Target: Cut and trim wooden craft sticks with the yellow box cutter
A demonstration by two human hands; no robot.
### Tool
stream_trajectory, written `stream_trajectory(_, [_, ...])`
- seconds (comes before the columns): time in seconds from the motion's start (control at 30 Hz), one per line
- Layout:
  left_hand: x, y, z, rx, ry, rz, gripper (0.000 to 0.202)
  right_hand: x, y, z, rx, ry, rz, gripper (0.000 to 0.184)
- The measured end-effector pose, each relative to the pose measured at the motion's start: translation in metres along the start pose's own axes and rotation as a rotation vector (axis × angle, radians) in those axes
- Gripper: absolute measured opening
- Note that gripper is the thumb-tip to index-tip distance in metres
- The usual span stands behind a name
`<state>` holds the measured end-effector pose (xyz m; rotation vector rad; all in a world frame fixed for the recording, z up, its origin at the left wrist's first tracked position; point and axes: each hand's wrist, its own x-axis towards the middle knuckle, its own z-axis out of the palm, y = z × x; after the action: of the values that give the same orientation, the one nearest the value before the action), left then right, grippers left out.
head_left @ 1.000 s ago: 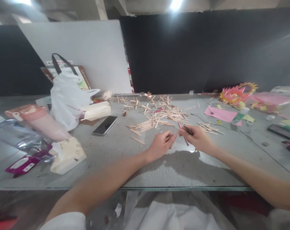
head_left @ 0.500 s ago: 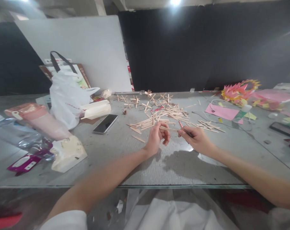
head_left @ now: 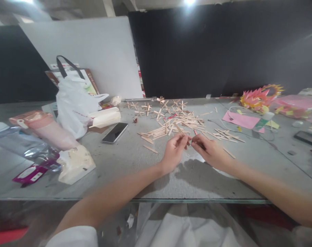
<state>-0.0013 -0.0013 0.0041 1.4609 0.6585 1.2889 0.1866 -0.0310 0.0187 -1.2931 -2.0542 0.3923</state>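
My left hand [head_left: 173,152] is closed, its thumb and fingertips pinching a wooden craft stick [head_left: 179,129] that points up and away over the pile. Against its fingertips rests my right hand [head_left: 208,150], fingers curled round a slim pen-like tool [head_left: 195,132] with a red and white end. Most of that tool is hidden in the palm, so its exact kind does not show. Just beyond both hands lies a heap of loose craft sticks [head_left: 159,130]. Behind it stand several star-shaped pieces made of crossed sticks [head_left: 148,109].
To the left are a black phone [head_left: 115,132], a white plastic bag [head_left: 72,106], a pink-lidded cup [head_left: 45,128] and a clear bottle [head_left: 19,142]. Pink paper [head_left: 239,120], a thin cable and spiky paper crafts [head_left: 257,99] lie at the right. The table edge [head_left: 171,200] is near.
The stick has swung from lying level between my hands to pointing away from me. My left hand has moved right, so the fingertips of both hands now meet.
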Motion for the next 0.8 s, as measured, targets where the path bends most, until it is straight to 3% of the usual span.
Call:
stream_trajectory(0.13, [0.005,0.000,-0.005,-0.101,-0.076,-0.068,0.046,0.003,0.014,-0.002,-0.059,-0.016,-0.034,0.022])
stream_trajectory(0.3, [0.000,0.002,-0.007,-0.068,-0.141,-0.126,0.044,0.007,0.028,-0.004,-0.100,0.024,-0.168,0.025])
stream_trajectory(0.57, [-0.012,0.010,-0.007,0.006,-0.283,-0.141,0.044,0.003,0.018,-0.003,-0.156,0.028,-0.247,0.027])
stream_trajectory(0.8, [-0.015,0.013,-0.005,-0.048,-0.342,-0.147,0.046,0.000,0.018,-0.002,0.005,0.017,-0.389,0.044])
